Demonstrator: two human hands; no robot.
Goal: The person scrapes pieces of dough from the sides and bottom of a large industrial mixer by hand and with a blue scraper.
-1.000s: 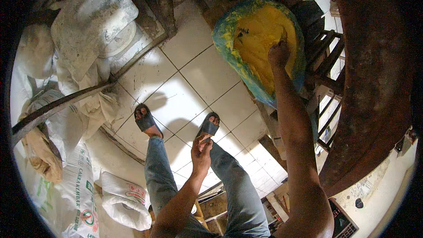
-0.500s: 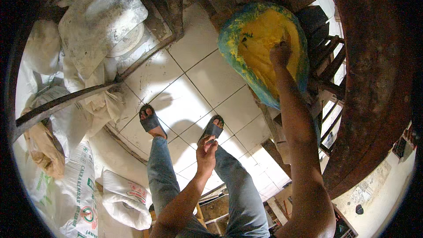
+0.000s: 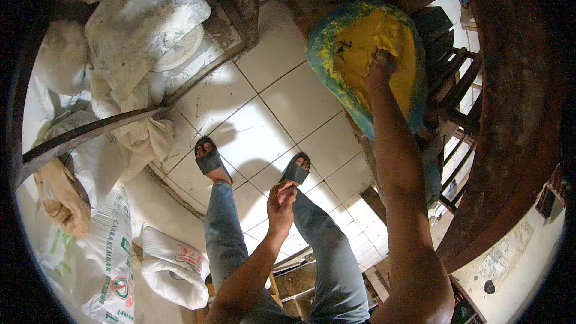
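Shifted R hand leftward since earlier frame, from R part of yellow, soft-looking mass to near its middle; kept L hand in almost same place. Nearest, wearing faded blue denim jeans. Holding L hand up in front of them, just below R one of black open-toed sandals; keeping fingers bent w/ tips close tog., but cannot tell if pinching sth small. At L side, can see white printed sack & next to it, white sack w/ rolled mouth. Standing on white square-tiled floor. Farther, reaching w/ R arm into rounded blue-green plastic bag, w/ yellow mass inside; touching mass w/ bent fingers, cannot tell if pinching any of it. Beyond, to R of bag, can see dark slatted wooden rack; far upper L, grey dusty sheet.
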